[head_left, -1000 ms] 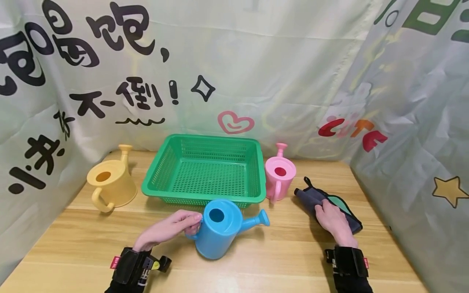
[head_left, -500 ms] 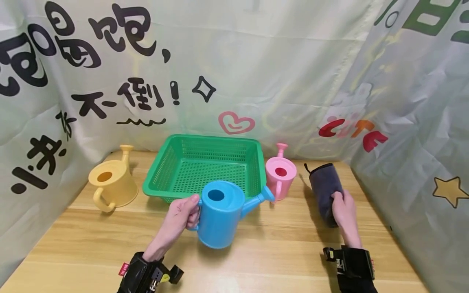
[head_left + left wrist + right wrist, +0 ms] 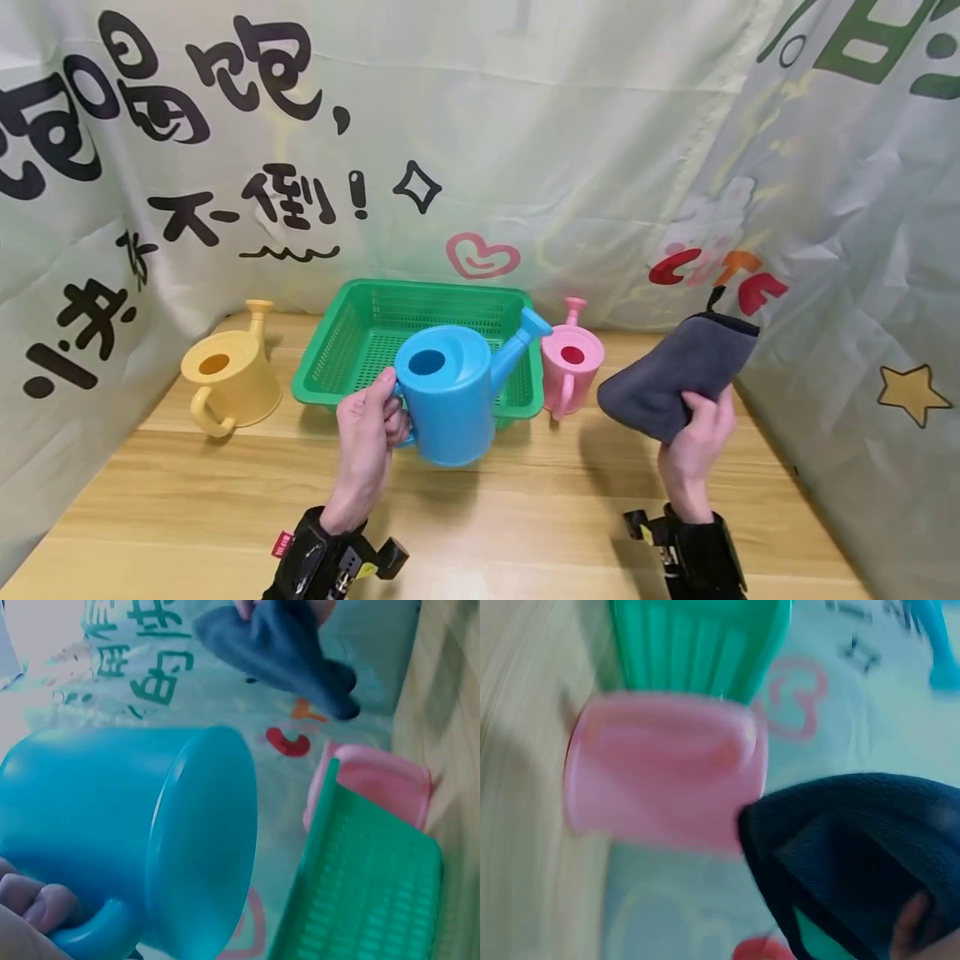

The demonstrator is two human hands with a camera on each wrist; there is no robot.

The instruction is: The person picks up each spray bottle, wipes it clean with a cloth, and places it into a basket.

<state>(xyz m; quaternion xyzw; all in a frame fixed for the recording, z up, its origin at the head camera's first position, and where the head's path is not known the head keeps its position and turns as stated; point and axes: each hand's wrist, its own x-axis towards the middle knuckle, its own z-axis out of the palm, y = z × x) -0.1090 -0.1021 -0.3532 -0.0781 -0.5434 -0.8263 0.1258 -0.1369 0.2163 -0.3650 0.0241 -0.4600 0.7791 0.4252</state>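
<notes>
My left hand (image 3: 369,437) grips the handle of a blue watering can (image 3: 453,417), held up off the table before the green basket, spout pointing right. In the left wrist view the fingers curl round the handle beside the blue can's body (image 3: 90,802). On the right, my right hand (image 3: 697,437) pinches a folded dark grey cloth (image 3: 678,375) with black edging and a small loop, raised above the table. The right wrist view shows a green patch and a fold of the cloth (image 3: 855,817) with a fingertip inside it.
The green plastic basket (image 3: 311,387) stands at the back middle of the wooden table (image 3: 525,533). A yellow watering can (image 3: 236,383) is to its left, a pink watering can (image 3: 573,367) to its right. Printed fabric walls (image 3: 585,167) close the back and sides.
My left hand has lifted the blue watering can off the table, tilting its spout upward. My right hand has picked the cloth up from the table and turned it.
</notes>
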